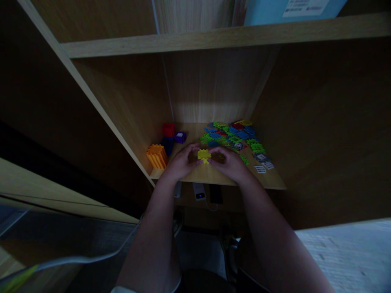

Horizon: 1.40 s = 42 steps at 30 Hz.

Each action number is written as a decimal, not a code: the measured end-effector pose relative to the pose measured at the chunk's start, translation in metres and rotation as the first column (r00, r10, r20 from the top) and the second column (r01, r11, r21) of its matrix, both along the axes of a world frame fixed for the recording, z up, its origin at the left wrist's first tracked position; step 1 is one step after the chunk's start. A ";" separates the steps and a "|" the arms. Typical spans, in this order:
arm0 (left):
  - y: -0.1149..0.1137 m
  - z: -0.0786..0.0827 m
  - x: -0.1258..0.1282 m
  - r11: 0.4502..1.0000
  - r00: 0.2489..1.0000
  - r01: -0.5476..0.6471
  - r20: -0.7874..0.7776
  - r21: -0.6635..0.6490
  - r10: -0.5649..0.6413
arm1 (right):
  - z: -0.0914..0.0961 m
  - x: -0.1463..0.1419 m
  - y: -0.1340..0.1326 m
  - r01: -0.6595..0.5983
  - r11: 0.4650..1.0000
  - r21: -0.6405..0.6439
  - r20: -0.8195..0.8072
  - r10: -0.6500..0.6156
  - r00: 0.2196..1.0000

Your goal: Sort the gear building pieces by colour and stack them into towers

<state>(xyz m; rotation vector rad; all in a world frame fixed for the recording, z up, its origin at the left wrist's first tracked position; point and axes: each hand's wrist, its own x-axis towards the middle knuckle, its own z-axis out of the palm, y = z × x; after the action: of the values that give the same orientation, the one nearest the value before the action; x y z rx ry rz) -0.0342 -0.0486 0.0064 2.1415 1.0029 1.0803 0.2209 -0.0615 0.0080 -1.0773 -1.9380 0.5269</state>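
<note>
While L hand [183,162] & R hand [229,163] grip yellow block [204,155] at ctr frame, apply even pressure on opp. edges.

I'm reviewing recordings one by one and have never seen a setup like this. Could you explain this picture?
There is no machine here: these are a person's bare hands, seen by a head-worn camera looking forward and down. The left hand and right hand hold a yellow toothed piece between their fingertips, above a wooden shelf. At the shelf's left stand an orange stack and red, dark blue and purple blocks. Toward the right lies a loose pile of multicoloured toothed pieces.
</note>
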 end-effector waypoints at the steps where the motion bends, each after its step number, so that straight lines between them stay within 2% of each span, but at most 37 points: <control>1: 0.000 0.000 0.000 1.000 1.000 0.001 0.000 0.002 -0.001 | 0.000 0.000 0.000 -0.001 1.000 0.001 0.000 0.001 1.000; 26: -0.005 0.006 0.002 0.999 0.998 -0.038 -0.057 0.001 0.038 | -0.002 0.000 0.001 -0.017 0.999 0.027 0.023 0.016 1.000; 32: -0.004 0.005 0.002 1.000 0.999 -0.026 -0.024 -0.002 0.026 | 0.004 -0.001 -0.002 -0.014 0.998 0.055 0.026 0.012 1.000; 34: -0.004 0.005 0.002 1.000 1.000 -0.022 -0.014 -0.005 0.022 | 0.007 0.000 -0.003 0.049 0.995 0.089 0.019 -0.051 0.999; 36: -0.005 0.006 0.002 1.000 1.000 -0.027 -0.001 -0.016 0.027 | 0.007 0.005 -0.003 0.181 0.974 0.137 0.027 -0.186 0.982; 39: -0.005 0.006 0.002 0.998 0.998 -0.053 0.015 -0.030 0.053 | 0.002 0.015 -0.004 0.382 0.895 0.229 0.124 -0.416 0.901; 42: -0.006 0.005 0.003 0.997 0.997 -0.075 0.020 -0.031 0.076 | -0.006 0.024 -0.005 0.434 0.855 0.284 0.230 -0.500 0.835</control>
<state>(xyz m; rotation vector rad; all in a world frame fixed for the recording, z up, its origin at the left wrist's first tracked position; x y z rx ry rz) -0.0315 -0.0545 0.0118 2.0791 1.0909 1.1142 0.2446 -0.0669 0.0023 -1.4879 -1.8256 -0.1337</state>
